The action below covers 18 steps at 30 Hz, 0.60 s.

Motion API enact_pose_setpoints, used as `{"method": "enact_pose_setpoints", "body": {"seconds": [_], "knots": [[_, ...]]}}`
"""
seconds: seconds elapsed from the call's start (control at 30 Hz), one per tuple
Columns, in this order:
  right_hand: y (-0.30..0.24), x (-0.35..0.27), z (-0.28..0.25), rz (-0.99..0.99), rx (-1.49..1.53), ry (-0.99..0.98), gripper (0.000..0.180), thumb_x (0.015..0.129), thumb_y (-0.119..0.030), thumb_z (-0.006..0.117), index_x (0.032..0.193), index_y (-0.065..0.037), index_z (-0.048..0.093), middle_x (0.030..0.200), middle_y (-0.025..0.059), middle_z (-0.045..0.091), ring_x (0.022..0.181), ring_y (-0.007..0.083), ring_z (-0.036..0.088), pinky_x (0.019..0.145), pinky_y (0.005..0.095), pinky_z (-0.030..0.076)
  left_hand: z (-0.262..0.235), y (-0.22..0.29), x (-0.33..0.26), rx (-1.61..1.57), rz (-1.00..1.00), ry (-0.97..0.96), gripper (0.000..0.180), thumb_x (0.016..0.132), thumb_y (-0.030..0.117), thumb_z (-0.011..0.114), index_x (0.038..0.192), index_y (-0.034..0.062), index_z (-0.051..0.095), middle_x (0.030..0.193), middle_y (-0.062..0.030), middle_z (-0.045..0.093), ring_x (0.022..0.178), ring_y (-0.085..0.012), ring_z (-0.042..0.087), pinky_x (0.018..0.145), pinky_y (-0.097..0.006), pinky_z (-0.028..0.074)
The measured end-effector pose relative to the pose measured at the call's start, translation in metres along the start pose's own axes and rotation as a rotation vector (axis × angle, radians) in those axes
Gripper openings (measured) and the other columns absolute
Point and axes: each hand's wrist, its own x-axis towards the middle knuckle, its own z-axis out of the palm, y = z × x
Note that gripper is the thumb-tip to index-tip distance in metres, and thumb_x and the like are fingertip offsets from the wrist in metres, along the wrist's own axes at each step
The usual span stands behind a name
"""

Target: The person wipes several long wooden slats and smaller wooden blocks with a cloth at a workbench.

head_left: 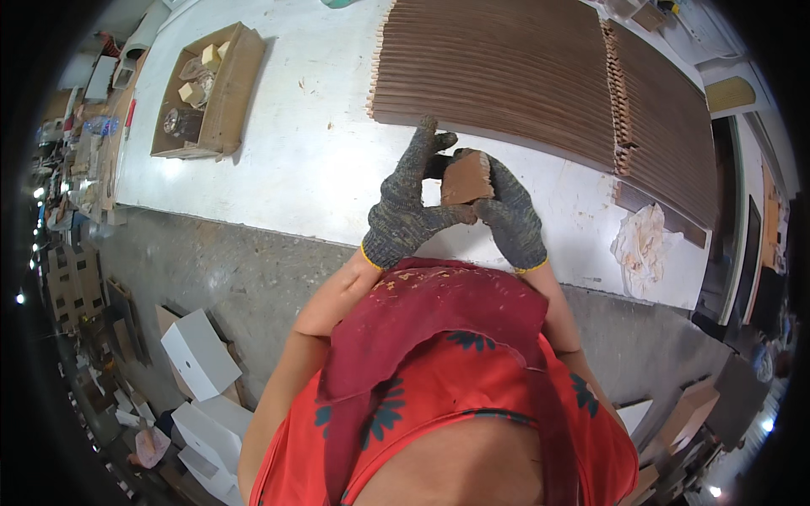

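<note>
A small brown, square piece that looks like folded sandpaper (466, 179), with a ragged pale edge, is held above the near part of the white table. My right hand (513, 215), in a grey knitted glove, grips it from the right, thumb on its lower corner and fingers behind. On the other side is my left hand (407, 198), gloved the same way. Its index finger points up and its thumb reaches to the piece's lower edge, with the fingers spread apart. Just beyond both hands lie rows of long brown wooden strips (498, 72), packed side by side.
A cardboard box (226, 114) with pale yellow blocks and a dark jar stands on the white table (308, 143) at left. A crumpled, stained cloth (644, 249) lies at the right end. White boxes (201, 354) sit on the concrete floor behind left.
</note>
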Motion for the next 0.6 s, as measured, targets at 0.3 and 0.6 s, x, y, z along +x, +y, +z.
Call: {"method": "enact_pose_setpoints", "body": {"seconds": [0.3,0.6], "knots": [[0.025,-0.009,0.003,-0.160,0.882,-0.128,0.087,0.071,-0.014,0.077,0.143,-0.003,0.030,0.141,0.0129,0.040,0.132,0.0272,0.038,0.109,0.0405,0.032,0.006,-0.002,-0.005,-0.016,0.024,-0.053,0.117,0.053,0.023,0.091,0.147,0.0054,0.024,0.126,-0.0167,0.056,0.118,-0.0258,0.054,0.099,-0.039,0.043],[0.025,-0.012,0.010,-0.128,0.791,-0.162,0.078,0.076,-0.010,0.072,0.143,-0.003,0.032,0.140,0.0111,0.043,0.128,0.0229,0.043,0.103,0.0346,0.038,0.005,-0.007,-0.018,-0.019,0.069,0.014,0.107,0.058,0.013,0.089,0.145,0.0020,0.029,0.121,-0.0165,0.060,0.114,-0.0247,0.056,0.099,-0.038,0.042]]}}
